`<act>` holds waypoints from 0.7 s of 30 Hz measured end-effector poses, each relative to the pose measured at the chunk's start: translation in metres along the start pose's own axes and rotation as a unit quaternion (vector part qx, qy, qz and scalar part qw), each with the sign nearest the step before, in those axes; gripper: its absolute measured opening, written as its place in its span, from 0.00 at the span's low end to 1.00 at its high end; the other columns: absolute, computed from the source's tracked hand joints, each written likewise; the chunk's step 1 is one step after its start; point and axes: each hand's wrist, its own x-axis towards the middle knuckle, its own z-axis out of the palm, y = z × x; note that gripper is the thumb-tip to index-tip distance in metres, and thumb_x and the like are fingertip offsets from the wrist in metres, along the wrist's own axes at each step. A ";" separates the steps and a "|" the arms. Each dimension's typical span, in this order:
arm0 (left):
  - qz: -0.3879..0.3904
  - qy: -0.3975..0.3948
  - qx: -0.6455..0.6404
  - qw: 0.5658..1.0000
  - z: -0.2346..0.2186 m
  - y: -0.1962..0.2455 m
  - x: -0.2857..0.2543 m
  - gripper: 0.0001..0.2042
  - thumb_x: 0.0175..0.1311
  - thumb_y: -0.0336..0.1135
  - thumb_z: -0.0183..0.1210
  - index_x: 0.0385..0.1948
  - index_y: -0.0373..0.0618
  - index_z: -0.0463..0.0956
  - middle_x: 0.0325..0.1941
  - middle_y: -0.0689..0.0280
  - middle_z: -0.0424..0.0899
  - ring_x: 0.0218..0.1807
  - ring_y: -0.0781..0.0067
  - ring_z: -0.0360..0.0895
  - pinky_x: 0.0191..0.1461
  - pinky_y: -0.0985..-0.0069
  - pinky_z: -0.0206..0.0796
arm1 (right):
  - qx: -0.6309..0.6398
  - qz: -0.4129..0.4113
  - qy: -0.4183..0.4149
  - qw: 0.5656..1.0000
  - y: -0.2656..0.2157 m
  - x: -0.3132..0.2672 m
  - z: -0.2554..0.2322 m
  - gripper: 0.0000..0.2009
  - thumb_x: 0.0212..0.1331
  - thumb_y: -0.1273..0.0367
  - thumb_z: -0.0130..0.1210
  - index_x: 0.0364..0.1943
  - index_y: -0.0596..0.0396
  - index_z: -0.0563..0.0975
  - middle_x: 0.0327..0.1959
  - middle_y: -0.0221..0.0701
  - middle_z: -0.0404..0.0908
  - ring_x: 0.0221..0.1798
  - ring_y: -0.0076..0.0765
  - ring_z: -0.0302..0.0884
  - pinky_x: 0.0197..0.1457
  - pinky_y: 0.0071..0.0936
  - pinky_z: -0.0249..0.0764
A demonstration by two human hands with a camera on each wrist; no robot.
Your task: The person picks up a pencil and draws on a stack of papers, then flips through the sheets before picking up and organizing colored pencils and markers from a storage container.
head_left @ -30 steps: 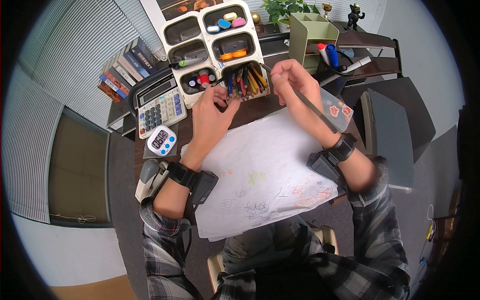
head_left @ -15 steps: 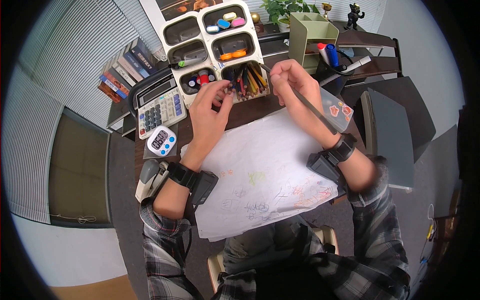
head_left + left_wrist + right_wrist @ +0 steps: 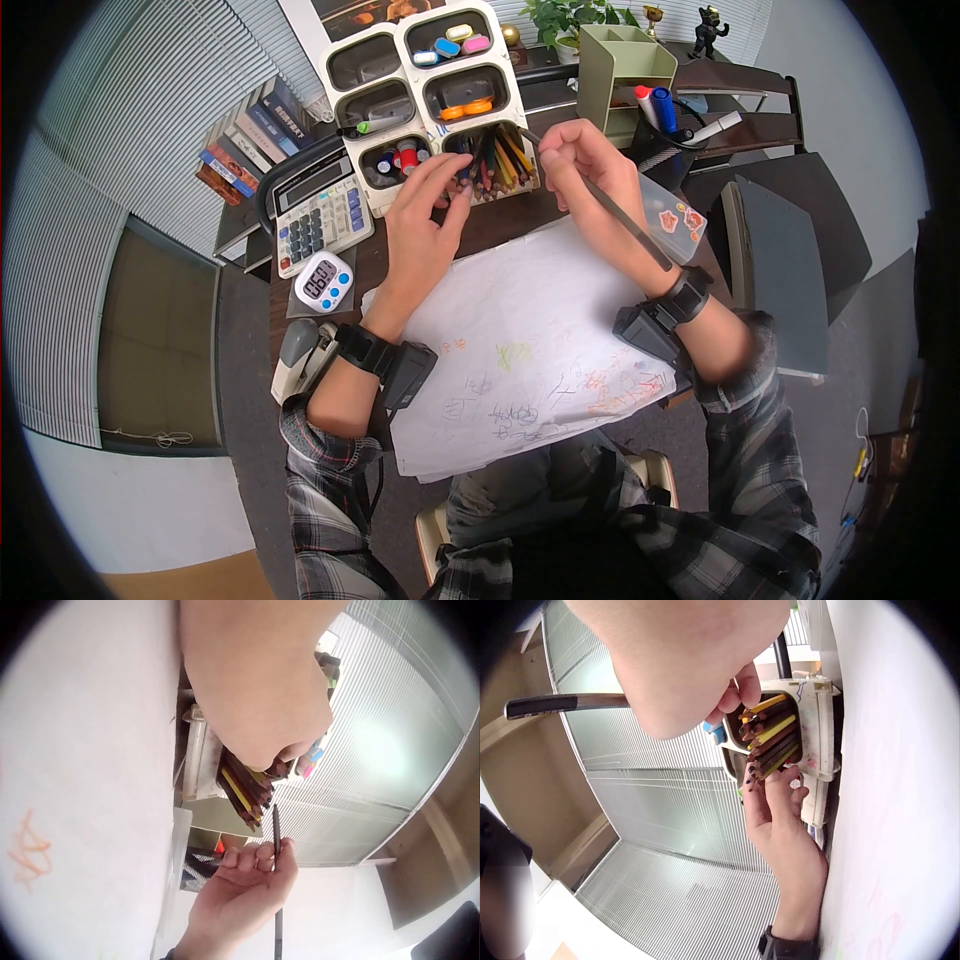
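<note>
In the head view, the left hand (image 3: 422,240) reaches over the left side of a compartment full of coloured pencils (image 3: 508,165). Its thumb and index finger are apart at the pencil tips, seen also in the right wrist view, where the hand (image 3: 791,851) touches the pencils (image 3: 772,735) at their lower end. A long dark pencil (image 3: 635,225) is pinched between thumb and fingers of the right hand (image 3: 605,205), beside the compartment's right edge. The left wrist view shows this pencil's (image 3: 278,930) pointed tip near the bunch; the other fingers of that hand (image 3: 240,900) are bent.
The white organizer (image 3: 432,122) also holds erasers, orange items and small bottles. A calculator (image 3: 325,222), timer (image 3: 324,282) and stapler (image 3: 302,360) lie left. Scribbled paper (image 3: 520,350) covers the front; a clear stickered box (image 3: 672,215) and marker holder (image 3: 665,150) stand right.
The left hand's fingers have shifted up and spread over the pencils' left side, bending and straightening among the tips. The right hand keeps its pencil in nearly the same place.
</note>
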 end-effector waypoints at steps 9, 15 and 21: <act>-0.010 -0.039 -0.011 0.999 -0.001 0.003 0.000 0.14 0.67 0.25 0.56 0.53 0.43 0.80 0.55 0.57 0.83 0.49 0.67 0.82 0.52 0.75 0.72 | -0.011 -0.007 -0.004 1.000 -0.002 -0.001 0.000 0.04 0.66 0.74 0.53 0.40 0.62 0.75 0.22 0.21 0.70 0.28 0.13 0.63 0.33 0.17 0.65; -0.019 -0.056 -0.022 0.998 -0.001 0.005 0.000 0.14 0.68 0.25 0.55 0.54 0.43 0.80 0.56 0.55 0.83 0.57 0.62 0.81 0.59 0.72 0.70 | -0.015 -0.012 -0.002 1.000 0.000 -0.001 0.001 0.04 0.66 0.74 0.54 0.39 0.62 0.75 0.21 0.23 0.70 0.27 0.14 0.64 0.32 0.19 0.65; -0.013 -0.062 -0.021 0.998 0.000 0.005 -0.001 0.16 0.69 0.25 0.54 0.57 0.43 0.78 0.56 0.54 0.83 0.56 0.63 0.82 0.59 0.72 0.70 | -0.040 -0.028 -0.003 0.999 0.004 0.000 0.000 0.04 0.65 0.73 0.55 0.38 0.60 0.75 0.18 0.25 0.70 0.23 0.18 0.64 0.29 0.22 0.63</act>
